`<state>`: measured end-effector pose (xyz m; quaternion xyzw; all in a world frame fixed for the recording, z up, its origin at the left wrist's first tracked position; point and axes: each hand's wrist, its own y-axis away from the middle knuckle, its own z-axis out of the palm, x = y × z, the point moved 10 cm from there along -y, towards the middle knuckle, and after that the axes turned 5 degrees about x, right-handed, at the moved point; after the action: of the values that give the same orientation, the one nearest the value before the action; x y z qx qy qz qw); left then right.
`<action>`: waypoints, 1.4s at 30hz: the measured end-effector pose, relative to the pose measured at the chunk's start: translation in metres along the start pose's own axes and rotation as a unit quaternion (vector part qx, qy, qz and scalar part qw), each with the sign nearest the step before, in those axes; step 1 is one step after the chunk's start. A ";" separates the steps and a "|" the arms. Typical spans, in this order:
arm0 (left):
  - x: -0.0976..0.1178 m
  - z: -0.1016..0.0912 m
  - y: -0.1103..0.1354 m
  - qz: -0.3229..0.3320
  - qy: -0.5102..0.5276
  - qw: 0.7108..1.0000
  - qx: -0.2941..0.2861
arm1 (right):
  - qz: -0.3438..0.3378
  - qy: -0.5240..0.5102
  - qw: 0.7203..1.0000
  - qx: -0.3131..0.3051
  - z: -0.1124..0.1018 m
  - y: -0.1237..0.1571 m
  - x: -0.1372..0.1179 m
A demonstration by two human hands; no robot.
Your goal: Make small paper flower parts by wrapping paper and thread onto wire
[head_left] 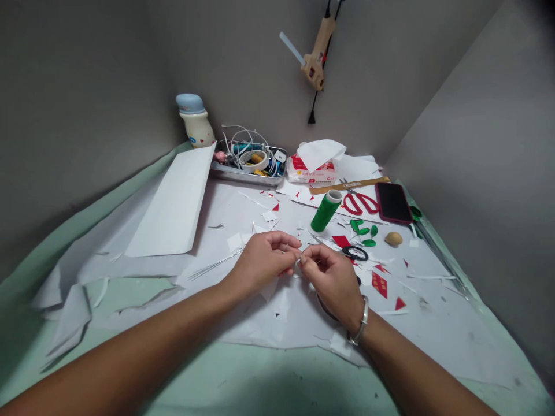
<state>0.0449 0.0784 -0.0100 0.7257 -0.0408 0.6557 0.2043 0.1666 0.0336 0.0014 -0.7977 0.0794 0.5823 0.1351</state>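
Observation:
My left hand (269, 256) and my right hand (330, 274) meet above the middle of the paper-covered table. Both are closed in a pinch, fingertips nearly touching. Between them shows a tiny pale bit, too small to name. Several thin wires (214, 266) lie just left of my left hand. A spool of green thread (324, 214) stands upright beyond my right hand. Partly hidden behind that hand are black-handled scissors (355, 253). Small green leaf-shaped pieces (363, 230) and a red scrap (341, 241) lie close by.
At the back sit a metal tray (247, 175) of thread and cable, a tissue pack (312, 172) and a bottle (196, 122). Red-handled scissors (361, 203), a ruler (349, 185) and a phone (393, 202) lie right. A folded white card (173, 208) stands left. A glue gun (318, 55) hangs on the wall.

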 end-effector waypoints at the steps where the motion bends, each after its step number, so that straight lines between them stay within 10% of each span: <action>1: 0.001 0.000 0.000 0.004 -0.008 1.000 -0.001 | -0.005 0.010 1.000 0.003 0.000 0.000 -0.001; 16: 0.007 -0.003 0.005 0.017 -0.043 0.999 0.023 | -0.110 0.138 0.984 0.034 -0.003 0.006 -0.020; 42: 0.011 -0.004 0.009 0.021 -0.026 0.999 0.036 | -0.061 0.088 0.994 0.036 -0.006 0.004 -0.013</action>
<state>0.0397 0.0740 0.0030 0.7488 -0.0373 0.6414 0.1632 0.1667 0.0274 0.0152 -0.8437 0.0630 0.4975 0.1916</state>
